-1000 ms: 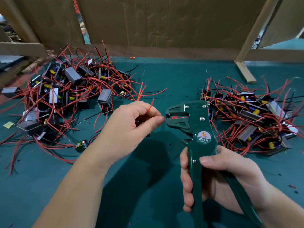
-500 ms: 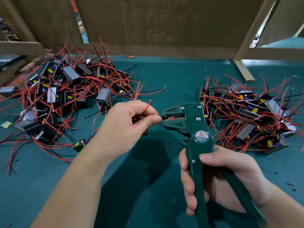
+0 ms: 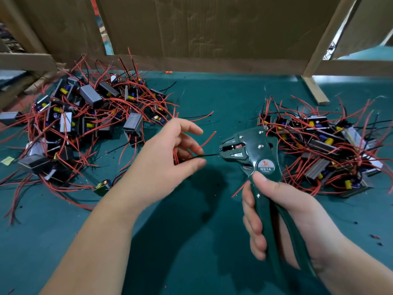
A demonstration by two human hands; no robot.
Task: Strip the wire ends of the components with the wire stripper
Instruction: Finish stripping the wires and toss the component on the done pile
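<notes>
Right of the left hand (image 3: 168, 160) pinching a black wire (image 3: 209, 155), wire stripper (image 3: 253, 150) is touching its tip, right hand (image 3: 287, 211) is gripping the handles.

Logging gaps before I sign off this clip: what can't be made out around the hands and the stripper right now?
Black wire tip: head view, too small to tell whether it sits between the jaws of the wire stripper.
What it leads back to: head view, hidden behind the left hand.
Stripper handle ends: head view, covered by the right hand, blurred below it.
</notes>
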